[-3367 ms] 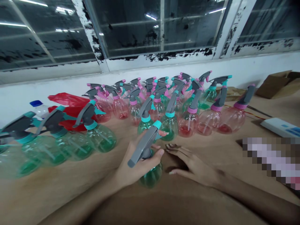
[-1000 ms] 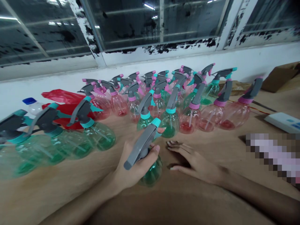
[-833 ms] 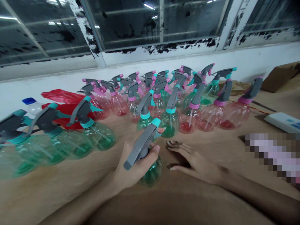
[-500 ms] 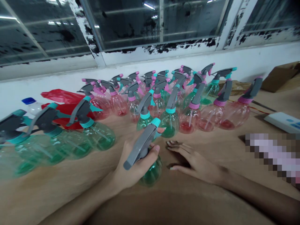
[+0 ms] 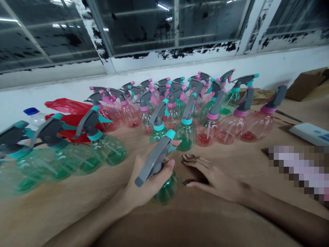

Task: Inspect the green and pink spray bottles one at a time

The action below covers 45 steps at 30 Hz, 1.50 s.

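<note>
Clearly, the green spray bottle [image 5: 167, 190] in the middle, just in front of the other bottles, should be light to handle: its ribbed, see-through body looks like thin plastic, likely to give a little under a squeeze and to turn slippery if wet. The grey sprayer head [image 5: 155, 157] looks stiffer and probably makes the thing top-heavy, as little liquid seems to weigh down the base (how much, the hand and the dark tint hide). The neck, just under that head, looks the surest place to take hold, with the fingers kept off the teal trigger.

That is roughly where the left hand [image 5: 151, 186] has it, wrapped around the neck, thumb along the near side and one fingertip showing beside the trigger; whether it presses, I cannot tell. The bottle stands about upright, though whether its base touches the table [image 5: 38, 218] is unclear.

The right hand [image 5: 212, 176] lies just beside it, palm down, fingers loosely curved and thumb spread well apart from them. It appears to hold nothing and rests on the tabletop, close to the front green bottle [image 5: 185, 137] with its teal collar.
</note>
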Each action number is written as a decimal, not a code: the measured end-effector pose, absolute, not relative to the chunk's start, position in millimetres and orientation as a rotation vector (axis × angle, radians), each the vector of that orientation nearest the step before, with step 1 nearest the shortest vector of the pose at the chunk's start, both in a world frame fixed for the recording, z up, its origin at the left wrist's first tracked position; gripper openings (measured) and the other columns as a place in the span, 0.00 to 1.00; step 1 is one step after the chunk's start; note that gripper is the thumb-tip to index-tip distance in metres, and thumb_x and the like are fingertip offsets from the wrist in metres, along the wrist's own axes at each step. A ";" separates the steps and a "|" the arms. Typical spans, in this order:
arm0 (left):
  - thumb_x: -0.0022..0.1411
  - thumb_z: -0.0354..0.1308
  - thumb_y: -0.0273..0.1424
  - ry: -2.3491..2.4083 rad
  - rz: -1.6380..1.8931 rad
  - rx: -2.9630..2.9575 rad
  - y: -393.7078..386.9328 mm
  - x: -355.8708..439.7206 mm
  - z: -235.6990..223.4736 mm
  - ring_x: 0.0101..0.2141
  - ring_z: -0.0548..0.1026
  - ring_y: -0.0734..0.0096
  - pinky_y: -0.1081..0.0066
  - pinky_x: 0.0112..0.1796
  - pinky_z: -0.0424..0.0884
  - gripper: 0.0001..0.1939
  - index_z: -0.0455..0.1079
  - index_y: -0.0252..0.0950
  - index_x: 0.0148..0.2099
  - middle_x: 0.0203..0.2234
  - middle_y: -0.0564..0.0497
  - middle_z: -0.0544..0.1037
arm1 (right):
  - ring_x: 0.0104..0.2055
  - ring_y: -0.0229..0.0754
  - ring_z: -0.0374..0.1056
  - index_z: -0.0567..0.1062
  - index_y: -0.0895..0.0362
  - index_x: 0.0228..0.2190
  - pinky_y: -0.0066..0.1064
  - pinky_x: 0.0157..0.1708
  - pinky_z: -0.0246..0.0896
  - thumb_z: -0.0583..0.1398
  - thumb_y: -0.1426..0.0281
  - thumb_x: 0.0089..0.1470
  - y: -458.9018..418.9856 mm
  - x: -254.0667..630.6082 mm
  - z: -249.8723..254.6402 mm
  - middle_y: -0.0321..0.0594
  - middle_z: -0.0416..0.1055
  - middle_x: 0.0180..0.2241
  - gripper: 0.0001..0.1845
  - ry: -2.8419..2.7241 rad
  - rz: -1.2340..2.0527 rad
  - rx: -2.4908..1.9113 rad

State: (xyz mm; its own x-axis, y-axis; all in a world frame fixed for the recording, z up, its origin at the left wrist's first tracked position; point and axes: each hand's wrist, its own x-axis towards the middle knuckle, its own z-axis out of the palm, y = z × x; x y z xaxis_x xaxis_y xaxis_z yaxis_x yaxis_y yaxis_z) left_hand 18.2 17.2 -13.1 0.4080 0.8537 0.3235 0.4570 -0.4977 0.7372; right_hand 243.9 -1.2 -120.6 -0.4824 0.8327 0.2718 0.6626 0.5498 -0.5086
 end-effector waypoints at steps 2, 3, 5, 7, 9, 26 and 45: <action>0.59 0.51 0.29 1.096 0.953 2.124 17.0 18.7 -13.0 0.28 0.75 0.72 0.71 0.32 0.73 0.06 0.69 0.41 0.33 0.29 0.55 0.75 | 0.62 0.49 0.54 0.60 0.52 0.58 0.48 0.60 0.52 0.56 0.54 0.56 -1.4 243.7 -119.4 0.44 0.61 0.59 0.31 -2.304 0.464 -1.216; 0.59 0.51 0.29 1.095 0.951 2.125 16.9 18.9 -13.0 0.28 0.75 0.72 0.71 0.32 0.73 0.06 0.69 0.41 0.33 0.29 0.55 0.75 | 0.62 0.48 0.54 0.60 0.53 0.58 0.48 0.60 0.52 0.56 0.54 0.56 -1.4 243.8 -119.0 0.44 0.61 0.59 0.31 -2.311 0.465 -1.222; 0.59 0.51 0.29 1.091 0.943 2.126 16.6 19.1 -12.8 0.29 0.75 0.71 0.71 0.33 0.73 0.06 0.69 0.42 0.33 0.29 0.55 0.75 | 0.62 0.48 0.54 0.60 0.53 0.58 0.47 0.60 0.52 0.56 0.53 0.57 -1.2 244.1 -119.2 0.44 0.60 0.60 0.31 -2.319 0.467 -1.224; 0.59 0.51 0.29 1.092 0.939 2.116 16.6 19.0 -12.5 0.29 0.75 0.71 0.70 0.32 0.73 0.05 0.69 0.42 0.33 0.29 0.54 0.75 | 0.62 0.48 0.53 0.59 0.53 0.58 0.48 0.60 0.52 0.56 0.54 0.56 -0.7 244.4 -120.2 0.44 0.60 0.60 0.32 -2.318 0.460 -1.217; 0.59 0.52 0.29 1.100 0.939 2.107 16.8 18.9 -12.0 0.28 0.75 0.71 0.70 0.32 0.73 0.05 0.69 0.42 0.32 0.28 0.55 0.75 | 0.63 0.49 0.53 0.58 0.52 0.59 0.49 0.60 0.52 0.56 0.54 0.56 -0.5 244.6 -121.2 0.44 0.60 0.60 0.32 -2.321 0.459 -1.211; 0.53 0.54 0.29 1.051 0.901 1.986 17.9 11.4 -4.2 0.29 0.76 0.65 0.66 0.34 0.72 0.05 0.70 0.41 0.33 0.27 0.53 0.76 | 0.63 0.46 0.52 0.60 0.55 0.58 0.44 0.62 0.48 0.56 0.52 0.56 -1.8 243.3 -119.7 0.44 0.59 0.60 0.32 -2.316 0.484 -1.263; 0.59 0.51 0.29 1.039 0.960 2.052 18.8 19.8 -8.7 0.29 0.77 0.71 0.70 0.35 0.74 0.11 0.74 0.44 0.28 0.27 0.55 0.77 | 0.63 0.47 0.52 0.59 0.53 0.58 0.47 0.61 0.50 0.56 0.53 0.56 -0.8 244.5 -122.2 0.44 0.59 0.60 0.32 -2.315 0.470 -1.232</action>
State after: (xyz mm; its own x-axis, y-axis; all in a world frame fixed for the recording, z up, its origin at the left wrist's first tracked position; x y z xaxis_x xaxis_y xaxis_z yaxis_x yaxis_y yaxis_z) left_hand 19.8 18.8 -8.7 0.4215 0.8494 0.3176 0.3837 -0.4844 0.7862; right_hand 244.5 -0.8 -122.2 -0.4846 0.8396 0.2452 0.6776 0.5376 -0.5018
